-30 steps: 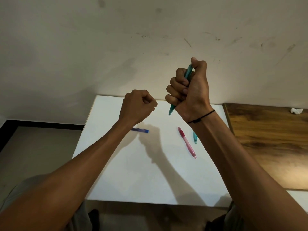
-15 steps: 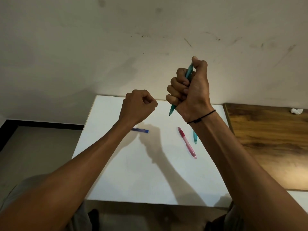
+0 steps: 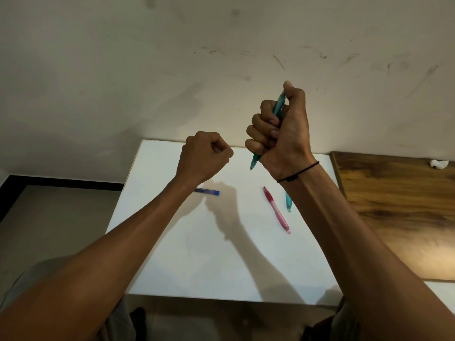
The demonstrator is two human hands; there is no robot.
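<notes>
Head view: right grip (image 3: 283,134) clutches one teal pen (image 3: 279,107); left grip (image 3: 204,156) clenched empty; three pens (image 3: 277,210) on table (image 3: 197,254).

Legible text: none | raised teal pen (image 3: 279,104): no print readable | pink pen (image 3: 276,209): no print readable | wall (image 3: 172,57): scuffs only

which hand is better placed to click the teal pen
Right. The right hand grips the translucent teal plastic pen with its thumb over the top end; the left hand is a closed fist apart from it.
</notes>
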